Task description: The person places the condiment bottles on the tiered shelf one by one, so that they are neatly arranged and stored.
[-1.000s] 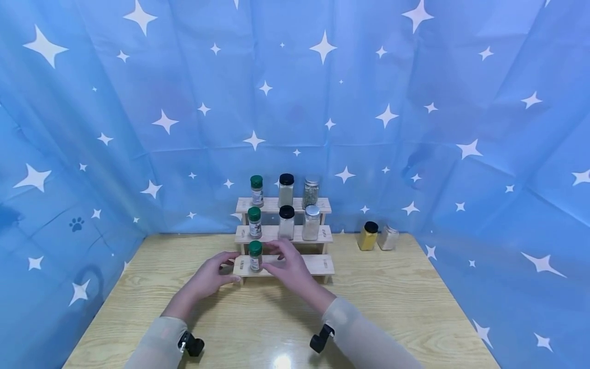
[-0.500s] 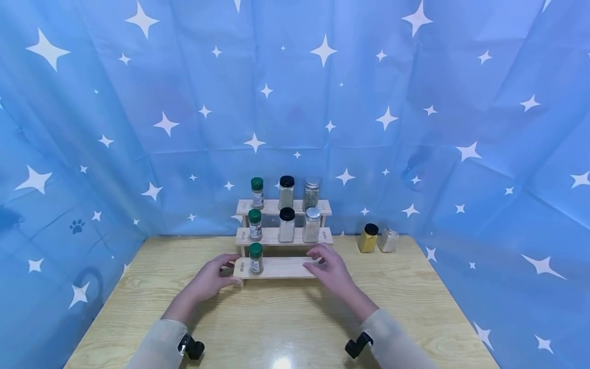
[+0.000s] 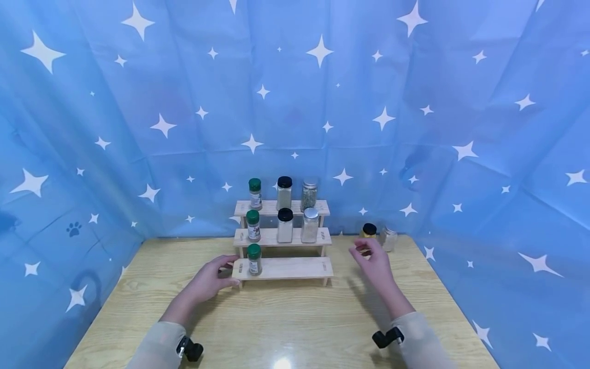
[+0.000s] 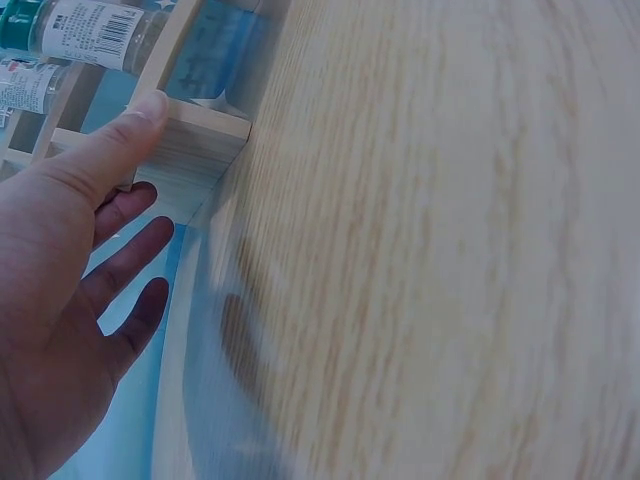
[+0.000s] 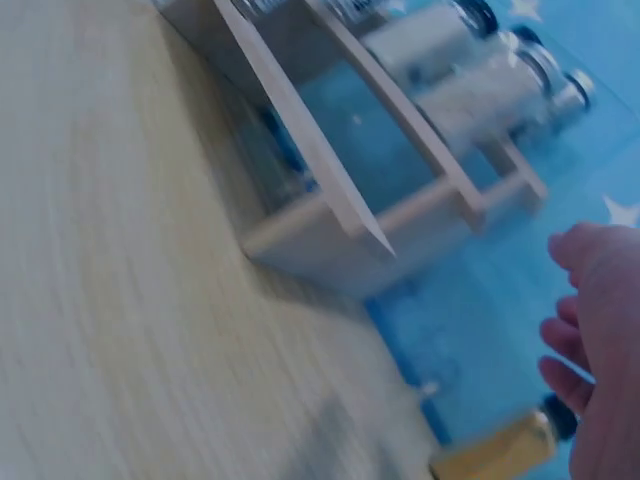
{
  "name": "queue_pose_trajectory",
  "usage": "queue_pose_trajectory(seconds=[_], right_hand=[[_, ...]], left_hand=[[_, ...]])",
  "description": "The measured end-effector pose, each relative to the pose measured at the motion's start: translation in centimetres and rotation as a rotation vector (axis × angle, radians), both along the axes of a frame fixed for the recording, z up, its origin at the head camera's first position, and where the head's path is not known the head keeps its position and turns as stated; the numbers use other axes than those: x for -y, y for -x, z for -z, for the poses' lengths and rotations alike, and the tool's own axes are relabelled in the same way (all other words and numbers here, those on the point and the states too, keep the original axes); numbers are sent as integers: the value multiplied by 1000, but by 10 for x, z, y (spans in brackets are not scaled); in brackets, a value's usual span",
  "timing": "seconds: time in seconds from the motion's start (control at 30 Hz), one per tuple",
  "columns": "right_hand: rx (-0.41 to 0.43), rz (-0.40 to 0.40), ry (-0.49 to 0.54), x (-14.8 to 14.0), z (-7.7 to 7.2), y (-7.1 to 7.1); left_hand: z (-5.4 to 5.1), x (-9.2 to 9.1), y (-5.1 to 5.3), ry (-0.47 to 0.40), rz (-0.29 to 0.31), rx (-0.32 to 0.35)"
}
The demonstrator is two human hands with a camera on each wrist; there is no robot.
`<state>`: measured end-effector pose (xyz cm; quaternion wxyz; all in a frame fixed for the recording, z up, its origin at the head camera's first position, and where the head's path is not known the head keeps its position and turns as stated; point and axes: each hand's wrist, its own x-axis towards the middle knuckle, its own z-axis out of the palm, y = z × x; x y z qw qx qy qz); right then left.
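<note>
A three-tier wooden rack stands on the table with spice jars on its tiers. My left hand holds the left end of its bottom tier between thumb and index finger; the other fingers are loosely bent off it in the left wrist view. A green-capped jar stands at the left of that tier. My right hand hovers right of the rack, fingers loosely bent and holding nothing. Just behind it is a black-capped jar of yellow powder, partly hidden by the hand in the head view.
A clear jar of pale contents stands near the table's back edge. Two green-capped, two black-capped and two silver-capped jars fill the upper tiers, among them a silver-capped jar. A blue star-printed curtain hangs behind the table.
My right hand has moved away from the green-capped jar on the bottom tier, rightward past the rack to in front of the yellow jar. The left hand stays at the rack's end.
</note>
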<state>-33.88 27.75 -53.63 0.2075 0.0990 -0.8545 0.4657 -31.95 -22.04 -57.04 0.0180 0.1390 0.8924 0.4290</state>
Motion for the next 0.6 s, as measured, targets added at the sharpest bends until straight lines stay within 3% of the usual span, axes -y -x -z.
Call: queue_pose_trajectory(seconds=[0.33,0.6], right_hand=[[15,138,-37,-46,-6,26],[82,112,-98,-60,-13,41]], left_hand=[[1,0,0,-8,0,6],[-1,0,-1,-7,-2,11]])
